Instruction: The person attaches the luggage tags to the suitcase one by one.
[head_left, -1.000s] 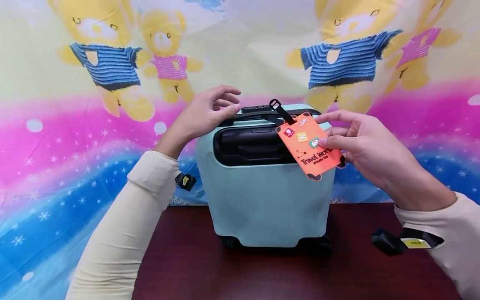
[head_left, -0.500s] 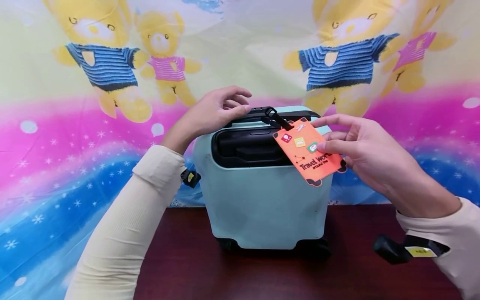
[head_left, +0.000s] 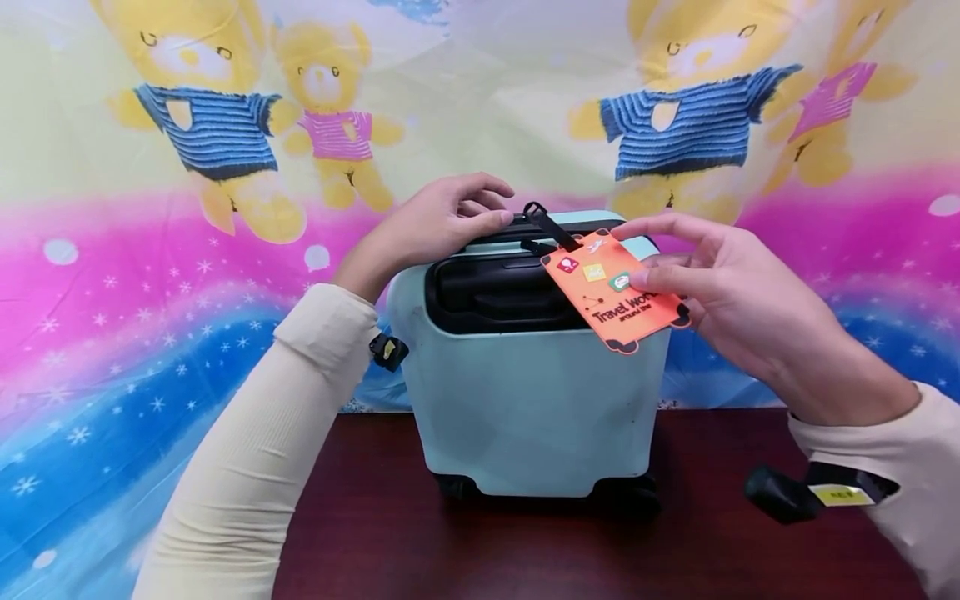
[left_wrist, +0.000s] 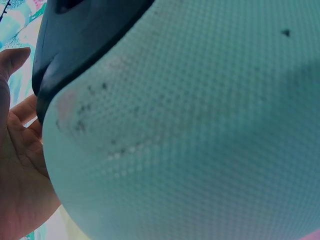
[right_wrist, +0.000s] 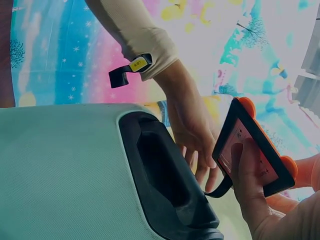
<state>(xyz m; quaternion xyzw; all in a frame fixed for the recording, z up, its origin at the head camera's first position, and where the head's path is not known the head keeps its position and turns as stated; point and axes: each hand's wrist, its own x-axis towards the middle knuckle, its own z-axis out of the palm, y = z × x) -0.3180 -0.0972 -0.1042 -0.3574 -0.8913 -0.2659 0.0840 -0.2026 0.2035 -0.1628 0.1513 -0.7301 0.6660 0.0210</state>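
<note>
A mint-green suitcase [head_left: 532, 408] stands upright, its black recessed panel [head_left: 495, 287] facing me. My right hand [head_left: 735, 300] pinches an orange luggage tag [head_left: 600, 275] by its right edge, in front of the suitcase's upper right. From the tag's upper end a black buckle strap [head_left: 553, 229] sticks up, leaning left. My left hand [head_left: 446, 221] is at the top edge beside the black handle, fingers loosely bent and thumb near the strap. In the right wrist view the luggage tag [right_wrist: 265, 172] shows its dark-framed back, and the strap [right_wrist: 220, 187] reaches toward the left hand [right_wrist: 192, 130].
The suitcase rests on a dark red-brown table [head_left: 420, 550]. Behind it hangs a colourful backdrop [head_left: 495, 100] printed with teddy bears. Black wrist-worn devices sit on the left sleeve [head_left: 300, 400] and the right sleeve [head_left: 900, 475].
My left hand has slid right along the suitcase top, closer to the strap. The luggage tag, still pinched in my right hand, has shifted slightly left.
</note>
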